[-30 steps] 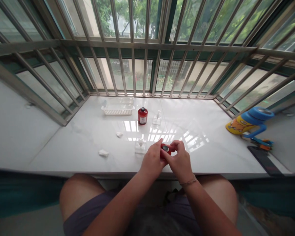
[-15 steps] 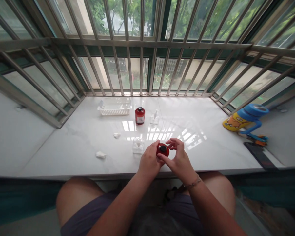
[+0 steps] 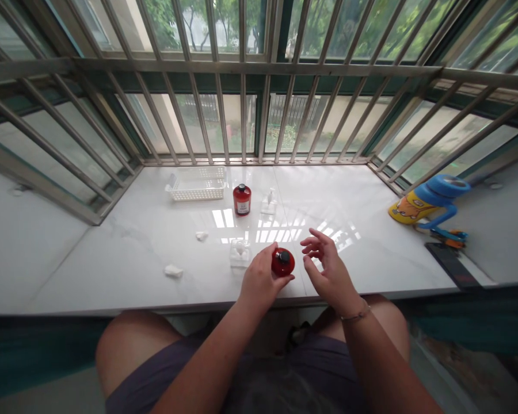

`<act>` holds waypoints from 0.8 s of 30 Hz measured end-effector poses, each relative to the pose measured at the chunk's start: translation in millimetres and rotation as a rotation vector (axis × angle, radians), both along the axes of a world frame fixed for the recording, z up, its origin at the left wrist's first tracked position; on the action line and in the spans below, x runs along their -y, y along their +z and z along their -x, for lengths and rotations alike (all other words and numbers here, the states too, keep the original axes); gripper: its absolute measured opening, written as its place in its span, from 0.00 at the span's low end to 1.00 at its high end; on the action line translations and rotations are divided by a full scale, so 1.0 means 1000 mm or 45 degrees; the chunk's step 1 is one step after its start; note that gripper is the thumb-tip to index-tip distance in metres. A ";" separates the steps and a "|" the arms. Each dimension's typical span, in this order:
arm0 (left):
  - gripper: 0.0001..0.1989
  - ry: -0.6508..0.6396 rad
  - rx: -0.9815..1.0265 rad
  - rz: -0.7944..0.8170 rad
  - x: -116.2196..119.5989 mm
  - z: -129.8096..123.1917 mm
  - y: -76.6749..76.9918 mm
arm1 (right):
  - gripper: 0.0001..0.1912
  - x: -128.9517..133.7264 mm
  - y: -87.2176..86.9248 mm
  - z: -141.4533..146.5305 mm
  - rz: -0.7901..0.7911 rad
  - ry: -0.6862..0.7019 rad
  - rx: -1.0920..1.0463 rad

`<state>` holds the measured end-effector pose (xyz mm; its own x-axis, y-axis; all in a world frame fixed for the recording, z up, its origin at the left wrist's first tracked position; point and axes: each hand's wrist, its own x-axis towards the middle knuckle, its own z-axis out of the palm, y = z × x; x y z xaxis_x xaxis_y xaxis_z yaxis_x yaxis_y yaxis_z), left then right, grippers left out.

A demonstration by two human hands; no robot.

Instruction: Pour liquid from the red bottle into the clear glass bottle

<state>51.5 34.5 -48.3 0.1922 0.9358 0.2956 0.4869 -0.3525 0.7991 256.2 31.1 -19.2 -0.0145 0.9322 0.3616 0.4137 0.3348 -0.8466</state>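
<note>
My left hand (image 3: 262,277) grips a small round red bottle with a black top (image 3: 283,261), seen from above, at the front of the white marble sill (image 3: 125,270). My right hand (image 3: 328,267) hangs apart from it to the right, fingers loosely spread and holding nothing. Just left of the red bottle stands a clear glass cube (image 3: 240,253) with something white inside. A taller red bottle with a label (image 3: 242,199) stands farther back, beside a small clear pump bottle (image 3: 268,203).
A white plastic basket (image 3: 196,191) stands at the back left. Crumpled white tissue (image 3: 173,271) and a smaller scrap (image 3: 201,235) lie on the sill. At right are a blue and yellow tape holder (image 3: 427,201) and a black phone (image 3: 451,264). Metal window bars (image 3: 242,115) run behind.
My right hand has let go of the red bottle and moved right, its fingers opening. My left hand keeps the bottle, which now shows its black top more upright.
</note>
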 end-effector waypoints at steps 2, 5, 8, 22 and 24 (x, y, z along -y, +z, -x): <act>0.47 0.008 0.012 -0.007 0.000 -0.001 0.000 | 0.23 0.008 -0.007 0.009 0.017 -0.065 -0.020; 0.45 0.006 0.023 -0.046 0.001 -0.001 -0.002 | 0.18 0.021 -0.019 0.014 0.087 -0.143 -0.068; 0.42 -0.011 0.035 -0.067 0.001 -0.001 -0.005 | 0.19 0.029 -0.020 0.013 0.112 -0.147 -0.024; 0.38 -0.034 0.018 -0.133 0.002 0.000 -0.013 | 0.26 -0.003 0.012 0.033 -0.001 -0.042 0.385; 0.38 -0.039 0.022 -0.141 0.002 0.000 -0.015 | 0.25 -0.005 0.014 0.028 -0.023 0.025 0.403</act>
